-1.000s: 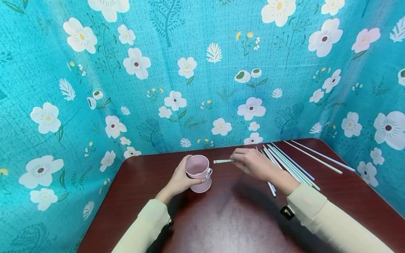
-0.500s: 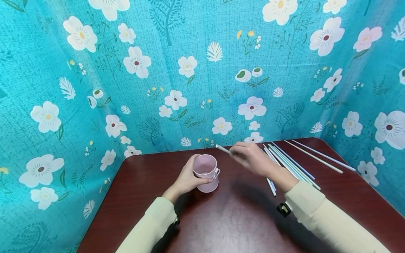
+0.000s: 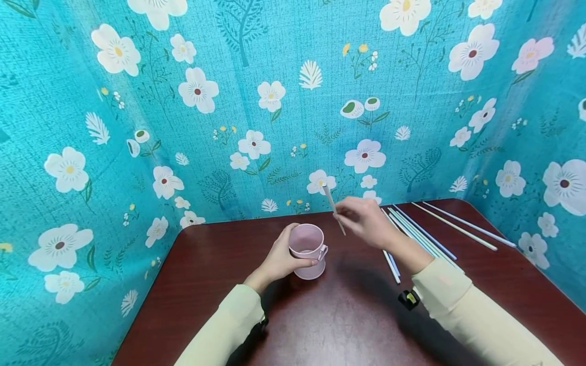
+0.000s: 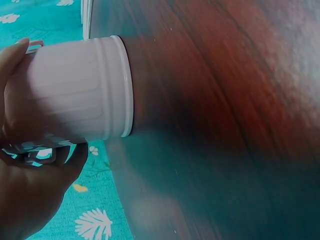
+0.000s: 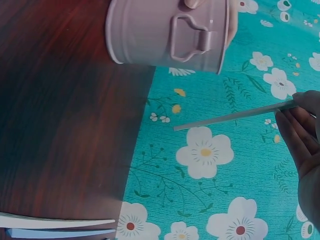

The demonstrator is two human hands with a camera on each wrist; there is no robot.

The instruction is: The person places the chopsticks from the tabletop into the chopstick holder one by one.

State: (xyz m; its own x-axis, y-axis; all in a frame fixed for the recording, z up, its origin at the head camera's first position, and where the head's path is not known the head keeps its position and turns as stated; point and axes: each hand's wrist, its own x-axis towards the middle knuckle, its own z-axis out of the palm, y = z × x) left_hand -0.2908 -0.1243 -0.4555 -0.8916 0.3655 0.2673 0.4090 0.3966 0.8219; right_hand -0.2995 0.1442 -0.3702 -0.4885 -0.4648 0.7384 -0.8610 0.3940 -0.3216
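My left hand [image 3: 286,259] grips a small pink bucket [image 3: 309,270] around its side, the thumb across the front. The bucket stands upright with its mouth up and a small handle on its right. In the left wrist view the bucket's wall [image 4: 75,90] fills the left, its base rim right at the tabletop. My right hand [image 3: 366,218] pinches a thin pale straw [image 3: 328,195] between thumb and fingers, up and right of the bucket. The straw leans steeply, its lower end pointing down beside the bucket. In the right wrist view the straw [image 5: 225,118] stays apart from the bucket.
Several pastel straws [image 3: 426,236] lie in a loose bunch on the dark red table [image 3: 220,264], partly behind the right forearm. Two more straws [image 3: 462,223] lie farther right. A turquoise flowered cloth [image 3: 293,127] hangs along the table's back and sides.
My left hand has shifted the bucket to the right. The straw in my right hand has turned from nearly level to steeply upright, and its far end has risen.
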